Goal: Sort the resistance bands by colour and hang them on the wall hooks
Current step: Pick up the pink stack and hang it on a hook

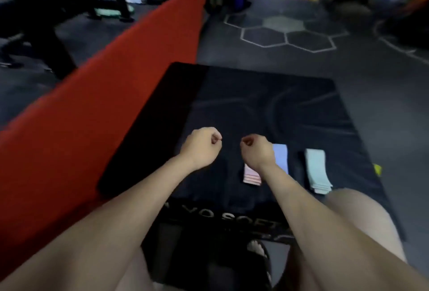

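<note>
Resistance bands in three folded stacks on the black mat (pixel 301 114) on the floor: pink stack (pixel 251 175) nearest the middle, lilac stack (pixel 282 156) just beside it to the right, pale green stack (pixel 316 170) further right, apart from the other two. All three lying with long axes running away from the body, roughly parallel. Right hand (pixel 256 149) hovering directly above the pink and lilac stacks, partly hiding both, fingers curled in, nothing visible in its grip. Left hand (pixel 203 145) well to the left over bare mat, likewise curled with nothing seen in it; frame too blurred to rule out something thin pinched between the two hands. Judged from this: right hand clearly nearer every stack, a short drop straight down for pink or lilac, a reach rightward for green. No wall hooks in view; hanging not yet begun.
</note>
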